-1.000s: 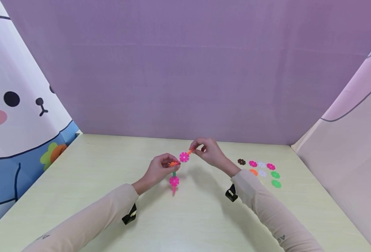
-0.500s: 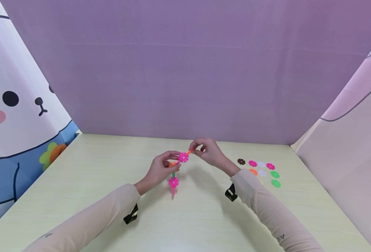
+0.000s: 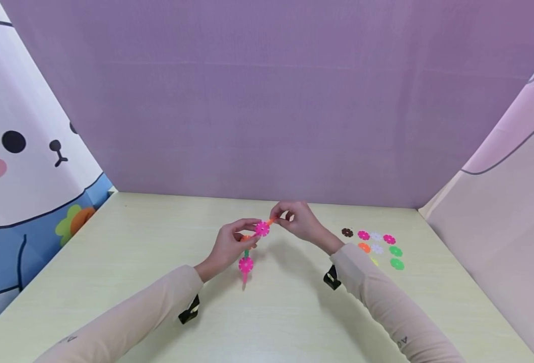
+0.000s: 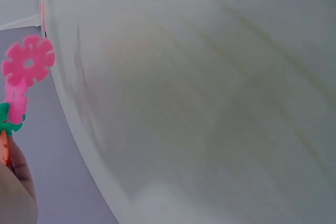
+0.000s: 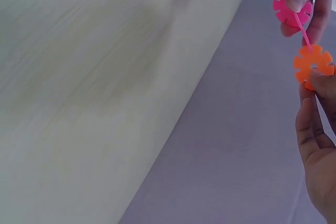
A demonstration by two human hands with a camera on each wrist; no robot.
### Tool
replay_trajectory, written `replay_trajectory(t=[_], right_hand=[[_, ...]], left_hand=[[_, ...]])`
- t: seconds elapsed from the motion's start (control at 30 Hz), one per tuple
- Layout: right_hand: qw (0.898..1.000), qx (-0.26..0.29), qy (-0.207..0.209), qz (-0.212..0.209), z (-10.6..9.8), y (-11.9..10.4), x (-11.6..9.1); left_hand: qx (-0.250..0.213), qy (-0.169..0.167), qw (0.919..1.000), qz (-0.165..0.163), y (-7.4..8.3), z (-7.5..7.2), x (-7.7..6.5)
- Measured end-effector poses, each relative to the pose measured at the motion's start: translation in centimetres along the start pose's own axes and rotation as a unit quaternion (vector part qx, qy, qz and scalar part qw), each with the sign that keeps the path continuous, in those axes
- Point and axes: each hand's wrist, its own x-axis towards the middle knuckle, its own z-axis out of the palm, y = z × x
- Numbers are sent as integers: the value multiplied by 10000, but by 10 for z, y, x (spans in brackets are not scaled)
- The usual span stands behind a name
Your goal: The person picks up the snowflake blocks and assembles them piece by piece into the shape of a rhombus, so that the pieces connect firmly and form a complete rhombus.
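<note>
In the head view, a chain of flower-shaped plastic snowflake discs hangs between the two hands above the table. My left hand [image 3: 228,244] pinches the chain near a pink snowflake disc [image 3: 262,228], thumb against that disc in the right wrist view. Below the left fingers dangle a green snowflake disc [image 4: 14,127], a pink disc seen nearly edge-on [image 4: 16,109] and a pink end disc [image 4: 18,56]. Between thumb and fingers my right hand [image 3: 301,222] pinches an orange snowflake disc [image 5: 305,62], which meets the pink part of the chain. Another orange disc [image 3: 245,237] is partly hidden by the left hand.
Loose snowflake discs lie on the table's right side: a brown one [image 3: 347,232], pink [image 3: 389,239], white [image 3: 377,249], orange [image 3: 364,247] and green [image 3: 397,264] ones. A yellow one [image 3: 375,261] is partly behind the right sleeve. A purple panel [image 3: 267,126] rises behind the pale table [image 3: 158,227].
The left hand has shifted its fingers up to the upper pink disc. Both hands drift slightly left, and the hanging end of the chain swings a little left and down.
</note>
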Motion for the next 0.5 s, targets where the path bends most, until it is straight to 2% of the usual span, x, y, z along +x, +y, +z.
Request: replay_trajectory(t=[0.23, 0.5], right_hand=[[9997, 7, -52, -220, 3, 2, -2], [9992, -120, 110, -363, 6, 1, -4]], left_hand=[[25, -46, 9999, 89, -2, 0, -1], [-62, -77, 9999, 116, -3, -1, -3]])
